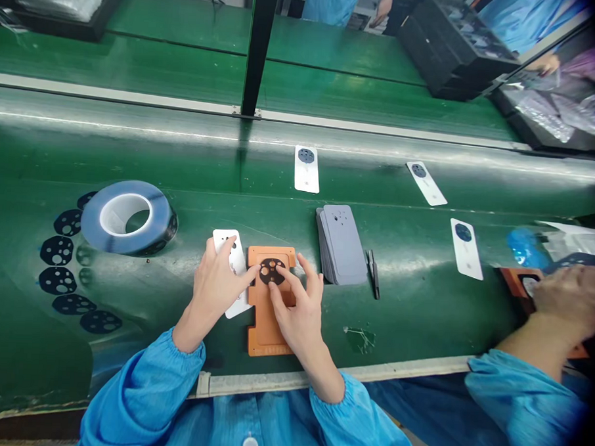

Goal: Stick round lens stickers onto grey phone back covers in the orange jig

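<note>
An orange fixture plate (268,320) lies in front of me, with a black round sticker with holes (265,279) at its upper end. My right hand (298,308) is over the plate, its thumb and index finger together at the sticker's right side and the other fingers raised. To the left, my left hand (218,282) spreads over a white phone-shaped panel (237,307) lying beside the plate. Its thumb reaches the sticker's left edge, while its index finger lies by the panel's camera holes. The hand hides the panel's middle.
A roll of clear blue film (95,224) trails black stickers (57,250) at left. Right of the plate are stacked grey panels (348,251) and black tweezers (373,275). White panels (307,174) with black stickers lie farther out. A co-worker's hand (570,300) works at far right.
</note>
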Available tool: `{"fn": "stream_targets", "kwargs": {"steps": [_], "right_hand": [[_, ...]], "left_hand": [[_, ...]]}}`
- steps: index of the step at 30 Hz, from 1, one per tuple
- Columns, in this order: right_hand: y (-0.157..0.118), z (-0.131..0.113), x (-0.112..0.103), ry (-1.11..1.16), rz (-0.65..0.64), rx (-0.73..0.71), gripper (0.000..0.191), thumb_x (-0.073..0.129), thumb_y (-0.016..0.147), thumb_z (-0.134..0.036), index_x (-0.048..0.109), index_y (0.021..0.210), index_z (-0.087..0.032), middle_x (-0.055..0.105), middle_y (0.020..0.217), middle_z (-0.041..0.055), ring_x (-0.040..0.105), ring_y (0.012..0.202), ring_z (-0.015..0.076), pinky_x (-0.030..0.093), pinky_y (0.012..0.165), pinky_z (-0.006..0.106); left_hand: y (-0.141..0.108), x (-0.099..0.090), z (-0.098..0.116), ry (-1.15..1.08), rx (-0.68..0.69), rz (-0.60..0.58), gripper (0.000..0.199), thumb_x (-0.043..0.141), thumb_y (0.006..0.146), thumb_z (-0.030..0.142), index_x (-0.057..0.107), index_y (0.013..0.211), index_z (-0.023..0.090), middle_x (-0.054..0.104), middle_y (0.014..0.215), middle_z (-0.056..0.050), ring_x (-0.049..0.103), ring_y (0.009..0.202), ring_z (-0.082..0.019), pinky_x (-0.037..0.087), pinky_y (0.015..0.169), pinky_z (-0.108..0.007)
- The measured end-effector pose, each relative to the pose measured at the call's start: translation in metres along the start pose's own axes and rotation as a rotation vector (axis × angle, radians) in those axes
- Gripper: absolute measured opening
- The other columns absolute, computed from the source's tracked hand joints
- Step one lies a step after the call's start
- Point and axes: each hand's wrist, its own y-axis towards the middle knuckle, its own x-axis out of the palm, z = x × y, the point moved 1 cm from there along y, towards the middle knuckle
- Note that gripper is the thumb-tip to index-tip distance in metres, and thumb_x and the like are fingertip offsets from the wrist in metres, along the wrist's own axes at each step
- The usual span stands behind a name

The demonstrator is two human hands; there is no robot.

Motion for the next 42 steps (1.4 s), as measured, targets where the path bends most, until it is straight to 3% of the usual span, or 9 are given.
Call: {"fn": "stream_targets", "kwargs": {"steps": [7,14,32,37,42], "right_hand": [[-0.001,0.001,0.0,0.013,-0.006,0.031,0.026,0.06,0.096,-0.026,0.065,0.122,-0.027,0.046,0.15,0.0145,0.047,0.14,0.034,0.028,0.117,0.067],[0.0,0.003,0.001,0.01,-0.018,0.042,0.028,0.06,0.096,-0.028,0.065,0.123,-0.027,0.046,0.149,0.0149,0.046,0.14,0.0337,0.037,0.113,0.062],[0.001,0.004,0.0,0.041,-0.071,0.107,0.029,0.06,0.096,-0.031,0.067,0.124,-0.028,0.045,0.153,0.0147,0.046,0.14,0.0347,0.031,0.115,0.067],[-0.004,0.02,-0.006,0.225,-0.166,0.226,0.03,0.065,0.095,-0.037,0.071,0.123,-0.032,0.042,0.157,0.0087,0.044,0.143,0.0322,0.039,0.116,0.058],[-0.002,0.028,-0.016,0.303,-0.151,0.276,0.033,0.068,0.092,-0.04,0.072,0.124,-0.03,0.046,0.154,0.0091,0.05,0.138,0.031,0.044,0.113,0.053]], "left_hand": [[0.0,0.001,0.001,0.014,-0.012,-0.009,0.074,0.072,0.08,0.055,0.053,0.144,0.023,0.054,0.123,-0.013,0.066,0.104,-0.032,0.055,0.082,-0.04],[-0.002,0.007,0.001,0.049,0.0,0.025,0.075,0.072,0.079,0.057,0.052,0.145,0.025,0.053,0.121,-0.012,0.065,0.105,-0.032,0.055,0.082,-0.04],[-0.002,0.008,0.004,0.097,0.0,0.044,0.076,0.073,0.078,0.057,0.053,0.143,0.025,0.053,0.121,-0.012,0.065,0.103,-0.031,0.055,0.076,-0.038],[-0.002,0.006,0.005,0.1,-0.002,0.044,0.075,0.074,0.077,0.056,0.054,0.142,0.025,0.054,0.121,-0.012,0.065,0.104,-0.031,0.054,0.074,-0.037],[-0.002,0.007,0.004,0.101,0.001,0.041,0.075,0.073,0.077,0.054,0.053,0.143,0.025,0.053,0.121,-0.011,0.065,0.104,-0.031,0.055,0.075,-0.037]]}}
